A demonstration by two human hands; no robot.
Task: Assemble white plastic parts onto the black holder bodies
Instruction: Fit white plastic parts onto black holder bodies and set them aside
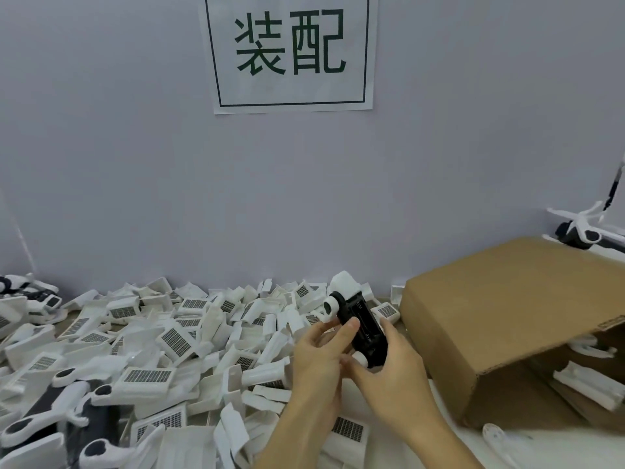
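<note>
Hands meeting above the table's near-middle, both wrapped on one black holder body (363, 328). Left hand (316, 363) curled round its left side, thumb laid across the black face, fingers tucked behind. Right hand (392, 370) cupped under the lower end, fingers bent against the right edge, thumb beside a white round cap (361, 359) at the bottom. Held tilted, clear of the surface, upper end leaning away toward the wall. White plastic part (345, 282) seated at that upper end; white ring (330, 305) on the upper-left corner of the body.

Heap of loose white parts (176, 343), many with gridded faces, spread from the table's left edge to its middle and back to the wall. Finished black-and-white pieces (67, 411) piled at the near-left corner. Cardboard box (507, 319) lying on its side by the right edge, open toward the near-right, more white pieces inside. Paper sign (289, 52) with two large characters taped on the wall above.
</note>
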